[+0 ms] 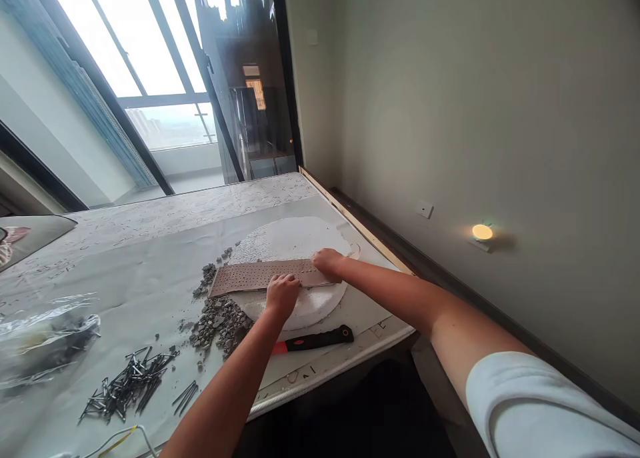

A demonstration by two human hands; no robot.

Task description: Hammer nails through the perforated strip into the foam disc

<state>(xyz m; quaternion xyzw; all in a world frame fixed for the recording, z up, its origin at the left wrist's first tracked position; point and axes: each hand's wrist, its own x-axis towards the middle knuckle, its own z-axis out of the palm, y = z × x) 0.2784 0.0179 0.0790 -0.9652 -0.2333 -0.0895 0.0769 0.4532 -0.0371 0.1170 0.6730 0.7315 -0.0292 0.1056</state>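
A pale sleeve lay nearest the camera, at the lower right. The perforated board lay flat across a white disc; the left hand grasped its near edge, while the right hand was bunched at its right end, fingertips hidden, so its grip could not be told. Work seemed under way: many holes showed dark, and pale specks by the right hand were too small to identify. How much was left was unclear. Grey rubble bordered the disc, a black-and-red tool handle lay just beside, and loose nails sat farther left, near a plastic bag.
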